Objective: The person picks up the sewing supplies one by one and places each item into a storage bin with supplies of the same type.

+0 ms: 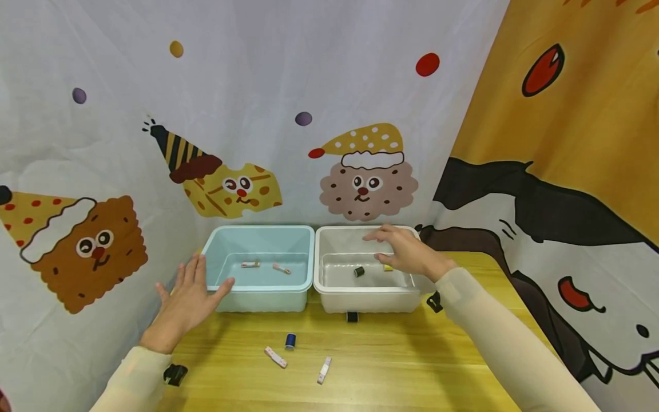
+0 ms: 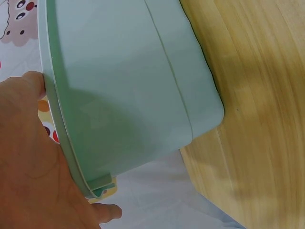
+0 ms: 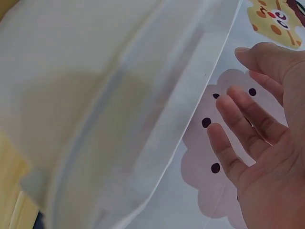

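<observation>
My left hand is at the near left corner of the light blue bin, its fingers spread and holding nothing. In the left wrist view its fingertips overlap the bin's rim. Over the right side of the white bin hovers my right hand, fingers loosely bent with nothing between them. Below it in that bin lie a dark thread spool and a yellow spool, the latter partly hidden by the hand. Two small pale folded strips lie in the blue bin.
On the wooden table, in front of the bins, are a blue thread spool, a black spool close to the white bin, and two pale folded strips with reddish marks. A printed cloth hangs behind the bins.
</observation>
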A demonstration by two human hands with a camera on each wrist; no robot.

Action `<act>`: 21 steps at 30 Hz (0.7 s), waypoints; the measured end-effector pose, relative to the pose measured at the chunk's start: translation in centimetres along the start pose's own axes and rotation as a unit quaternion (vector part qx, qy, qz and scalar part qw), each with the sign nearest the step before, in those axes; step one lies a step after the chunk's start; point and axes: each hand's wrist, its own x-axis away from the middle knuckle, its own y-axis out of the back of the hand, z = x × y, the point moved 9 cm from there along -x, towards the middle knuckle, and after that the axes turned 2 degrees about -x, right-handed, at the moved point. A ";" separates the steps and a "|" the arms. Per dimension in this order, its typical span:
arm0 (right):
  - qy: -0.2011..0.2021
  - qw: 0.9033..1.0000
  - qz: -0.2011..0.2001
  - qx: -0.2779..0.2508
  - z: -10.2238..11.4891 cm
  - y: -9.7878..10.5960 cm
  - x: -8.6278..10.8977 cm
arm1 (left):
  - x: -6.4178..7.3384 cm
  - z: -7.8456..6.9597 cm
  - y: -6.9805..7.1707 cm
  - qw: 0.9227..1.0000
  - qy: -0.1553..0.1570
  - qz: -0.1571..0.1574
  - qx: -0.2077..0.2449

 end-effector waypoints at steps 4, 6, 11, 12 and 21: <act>0.018 1.000 -0.007 0.001 0.6 0.0 0.6 | 0.0 0.0 0.0 1.000 -0.002 -0.004 0.000; 0.022 1.000 -0.008 0.002 0.8 -0.1 0.9 | 0.1 0.0 0.1 1.000 -0.003 -0.005 0.000; 0.022 1.000 -0.005 -0.002 1.4 -0.4 1.9 | 0.1 -0.1 0.2 1.000 -0.004 -0.006 0.002; 0.024 1.000 -0.005 -0.004 1.5 -0.4 2.1 | 0.1 -0.1 0.2 1.000 -0.004 -0.006 0.001; 0.041 0.999 -0.019 -0.002 2.6 -0.7 3.6 | 0.1 -0.1 0.1 1.000 -0.003 -0.005 0.006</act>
